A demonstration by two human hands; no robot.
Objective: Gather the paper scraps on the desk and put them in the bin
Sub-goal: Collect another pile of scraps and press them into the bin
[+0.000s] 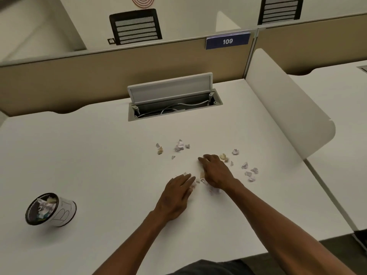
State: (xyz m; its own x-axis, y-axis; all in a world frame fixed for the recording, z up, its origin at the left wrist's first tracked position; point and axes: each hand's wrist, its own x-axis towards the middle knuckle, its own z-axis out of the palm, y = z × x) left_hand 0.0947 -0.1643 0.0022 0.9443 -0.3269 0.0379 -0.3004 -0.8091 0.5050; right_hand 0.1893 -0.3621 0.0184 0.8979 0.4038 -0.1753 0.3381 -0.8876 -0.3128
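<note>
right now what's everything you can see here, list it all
paper scraps: many, white and tan, scattered mid-desk, some between the hands
bin: one, white with black rim, desk's left, paper inside
desk: one, white
cable box: one, grey, lid open, far desk edge
number sign: one, blue, reads 109, on partition
chairs: two, black, beyond partition
left hand: flat on desk, fingers at scraps
right hand: flat over scraps
</note>
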